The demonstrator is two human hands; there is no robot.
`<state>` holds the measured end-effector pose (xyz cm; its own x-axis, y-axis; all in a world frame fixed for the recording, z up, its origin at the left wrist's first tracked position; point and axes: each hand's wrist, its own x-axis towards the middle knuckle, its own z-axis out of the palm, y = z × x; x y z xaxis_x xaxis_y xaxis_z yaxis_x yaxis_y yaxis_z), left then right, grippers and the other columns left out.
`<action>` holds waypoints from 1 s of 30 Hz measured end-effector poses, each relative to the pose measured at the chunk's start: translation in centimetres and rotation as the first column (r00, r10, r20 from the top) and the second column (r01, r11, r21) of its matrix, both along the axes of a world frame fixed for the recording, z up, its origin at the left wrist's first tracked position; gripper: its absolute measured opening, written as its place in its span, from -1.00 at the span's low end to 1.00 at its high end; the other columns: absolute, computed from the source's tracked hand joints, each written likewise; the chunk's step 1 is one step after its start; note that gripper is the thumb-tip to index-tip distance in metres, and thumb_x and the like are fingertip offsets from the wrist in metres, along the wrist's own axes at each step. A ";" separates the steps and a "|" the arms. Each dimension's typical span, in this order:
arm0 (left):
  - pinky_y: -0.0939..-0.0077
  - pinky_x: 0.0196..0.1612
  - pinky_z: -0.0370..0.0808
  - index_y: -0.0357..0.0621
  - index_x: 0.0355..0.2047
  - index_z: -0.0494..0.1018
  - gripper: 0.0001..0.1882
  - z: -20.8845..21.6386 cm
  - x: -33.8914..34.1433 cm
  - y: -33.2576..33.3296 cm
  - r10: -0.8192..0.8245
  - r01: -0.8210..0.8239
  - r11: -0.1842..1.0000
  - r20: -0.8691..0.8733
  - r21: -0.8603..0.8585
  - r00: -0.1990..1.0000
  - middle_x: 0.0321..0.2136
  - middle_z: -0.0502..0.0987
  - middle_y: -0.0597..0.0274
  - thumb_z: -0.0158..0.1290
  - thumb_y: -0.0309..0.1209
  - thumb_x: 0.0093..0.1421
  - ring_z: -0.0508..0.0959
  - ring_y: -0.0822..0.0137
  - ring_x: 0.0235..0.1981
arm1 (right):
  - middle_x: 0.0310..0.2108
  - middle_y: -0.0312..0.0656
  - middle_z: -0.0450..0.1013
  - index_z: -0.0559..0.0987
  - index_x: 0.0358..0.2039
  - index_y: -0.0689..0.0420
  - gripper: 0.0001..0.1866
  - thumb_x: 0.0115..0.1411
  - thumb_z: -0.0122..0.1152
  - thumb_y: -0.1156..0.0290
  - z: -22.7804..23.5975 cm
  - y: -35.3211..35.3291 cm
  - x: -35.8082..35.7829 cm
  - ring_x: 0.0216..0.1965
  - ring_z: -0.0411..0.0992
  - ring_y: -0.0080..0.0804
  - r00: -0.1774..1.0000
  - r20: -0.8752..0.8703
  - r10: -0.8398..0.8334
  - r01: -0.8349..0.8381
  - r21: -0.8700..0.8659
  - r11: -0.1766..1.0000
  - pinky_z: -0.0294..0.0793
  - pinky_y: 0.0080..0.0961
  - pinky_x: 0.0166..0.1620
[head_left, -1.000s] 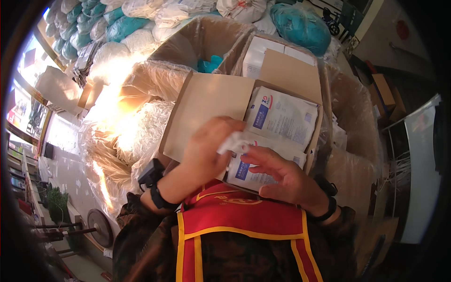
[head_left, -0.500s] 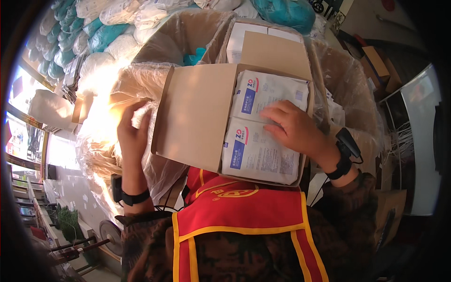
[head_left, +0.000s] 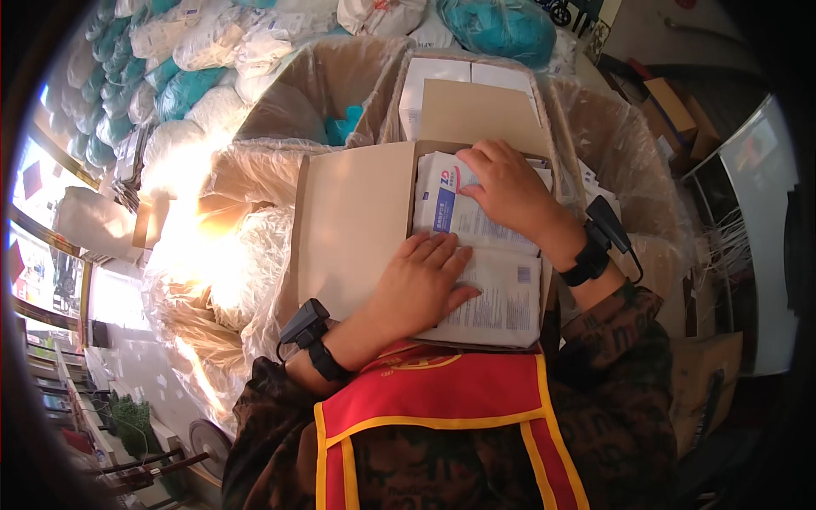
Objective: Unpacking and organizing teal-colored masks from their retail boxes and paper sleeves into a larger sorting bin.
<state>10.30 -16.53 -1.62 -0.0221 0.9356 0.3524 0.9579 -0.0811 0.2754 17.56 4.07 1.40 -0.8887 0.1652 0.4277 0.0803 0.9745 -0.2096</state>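
Observation:
An opened cardboard box [head_left: 353,225] lies in front of me, its wide flap folded out to the left. Inside sit two flat white packets side by side, printed in blue and red. My right hand [head_left: 510,189] rests on the far packet [head_left: 429,202], fingers spread toward its top edge. Across the near packet [head_left: 497,297] lies my left hand [head_left: 421,285], palm down with the fingers stretched out. Both hands touch the packets without gripping them. The hands hide part of the packets' faces.
Large plastic-lined cartons surround the box: one at the back left [head_left: 297,106] with a teal item [head_left: 344,126] in it, another on the right [head_left: 625,157]. White boxes [head_left: 438,81] stand behind. Bagged bundles [head_left: 200,42] are piled at the far left.
My left hand has come from beyond the flap's left side onto the near packet. The right hand has shifted up and slightly left on the far packet.

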 end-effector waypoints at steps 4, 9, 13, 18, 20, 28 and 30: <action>0.29 0.14 0.32 -0.21 -0.03 0.45 -0.56 1.0 -1.2 -0.4 -0.131 0.059 0.978 0.371 0.199 0.919 -0.01 0.49 -0.01 0.21 -0.34 0.08 0.46 0.11 0.04 | -0.20 -0.08 0.40 0.49 -0.13 0.22 -0.60 -0.03 0.34 0.50 2.0 -0.8 0.2 -0.10 0.37 -0.10 0.985 -0.171 0.010 -0.025 -0.087 0.996 0.38 -0.26 -0.04; 0.46 -0.03 0.39 -0.27 -0.02 0.40 -0.58 3.4 -4.3 1.4 0.019 -0.361 0.855 0.674 0.372 0.738 -0.14 0.50 0.16 0.20 -0.39 0.14 0.47 0.34 -0.12 | -0.34 -0.12 0.41 0.55 -0.26 0.18 -0.75 -0.02 0.30 0.56 5.0 -2.6 2.1 -0.28 0.42 -0.12 0.982 -0.176 0.067 -0.116 -0.286 0.951 0.42 -0.30 -0.21; 0.61 -0.17 0.42 -0.27 -0.09 0.42 -0.67 4.1 -6.0 3.2 -0.083 -0.196 0.964 0.902 0.180 0.423 -0.27 0.54 0.26 0.19 -0.42 0.18 0.50 0.49 -0.26 | -0.37 -0.14 0.41 0.56 -0.31 0.17 -0.80 -0.01 0.29 0.56 5.6 -3.5 3.0 -0.30 0.43 -0.13 0.974 -0.206 0.095 -0.161 -0.336 0.928 0.42 -0.32 -0.22; 0.75 -0.23 0.43 -0.24 -0.07 0.44 -0.70 6.2 -5.8 3.7 -0.167 -0.043 0.983 0.961 0.180 0.220 -0.34 0.57 0.32 0.16 -0.51 0.19 0.51 0.60 -0.33 | -0.40 -0.21 0.38 0.55 -0.28 0.20 -0.82 0.06 0.28 0.58 7.0 -3.1 3.4 -0.36 0.43 -0.43 0.971 -0.216 0.106 -0.189 -0.417 0.889 0.42 -0.54 -0.25; 0.74 -0.23 0.45 -0.25 -0.13 0.47 -0.75 8.6 -5.3 3.5 -0.226 0.005 0.974 0.971 0.226 0.079 -0.32 0.58 0.29 0.17 -0.52 0.17 0.53 0.58 -0.32 | -0.41 -0.19 0.38 0.54 -0.31 0.20 -0.84 0.05 0.28 0.58 9.1 -2.7 3.8 -0.40 0.42 -0.36 0.961 -0.239 0.137 -0.235 -0.449 0.862 0.41 -0.50 -0.29; 0.75 -0.35 0.42 -0.27 -0.24 0.52 -0.84 7.7 -4.1 2.3 -0.208 -0.115 0.959 0.920 0.258 0.333 -0.45 0.56 0.35 0.17 -0.46 0.20 0.48 0.62 -0.45 | -0.42 -0.17 0.39 0.50 -0.40 0.21 -0.83 -0.04 0.29 0.60 9.9 -3.8 3.7 -0.38 0.40 -0.21 0.953 -0.243 0.179 -0.246 -0.281 0.928 0.39 -0.39 -0.29; 0.76 -0.38 0.40 -0.27 -0.27 0.52 -0.85 6.4 -3.4 2.9 -0.113 -0.232 0.951 0.927 0.205 0.358 -0.47 0.54 0.37 0.16 -0.45 0.21 0.45 0.64 -0.46 | -0.42 -0.17 0.38 0.49 -0.46 0.18 -0.83 -0.09 0.30 0.58 7.8 -3.9 3.0 -0.30 0.39 -0.15 0.935 -0.324 0.143 -0.189 -0.114 0.975 0.40 -0.33 -0.24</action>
<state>6.89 -13.68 4.82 -0.5436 0.7905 0.2822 0.1123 -0.2647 0.9578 20.58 0.22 9.22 -0.7343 0.1054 0.6706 -0.1720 0.9268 -0.3340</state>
